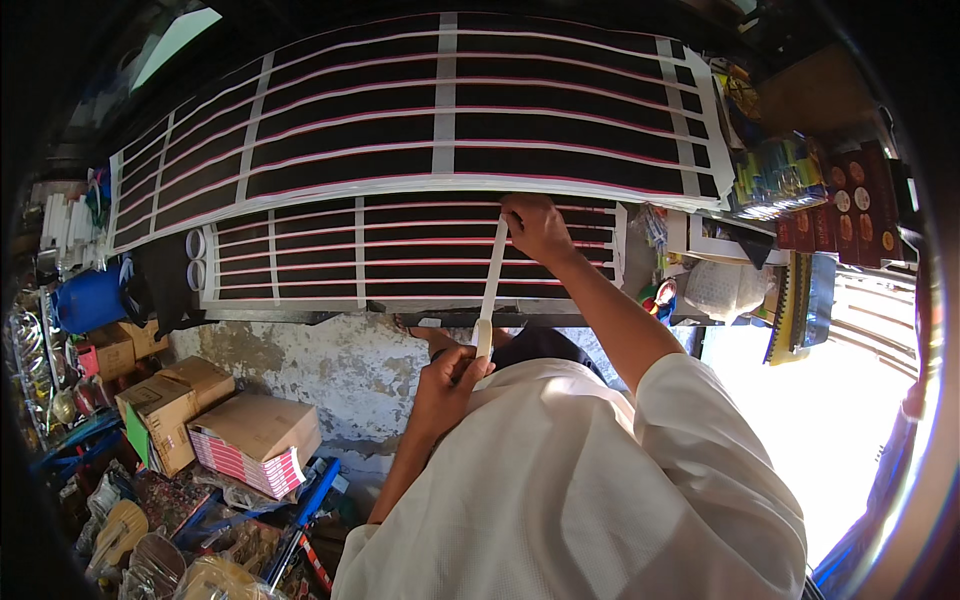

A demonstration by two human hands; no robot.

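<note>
The left grip (pixel 448 388) is closed around a roll of white tape (pixel 484 340), held just off the near edge of the bench (pixel 270 317). The right grip (pixel 538 228) pinches the free end, so the tape strip (pixel 494 270) runs straight between the 2 grips, across the nearer striped black sheet (pixel 315 247). Toward the far edge lies a stack of striped sheets (pixel 350 110).

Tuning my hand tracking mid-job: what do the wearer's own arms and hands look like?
Both the left hand and right hand are ungloved, with no watch or bracelet visible. The shirt is off-white and loose; its wide right sleeve leaves the forearm bare.
</note>
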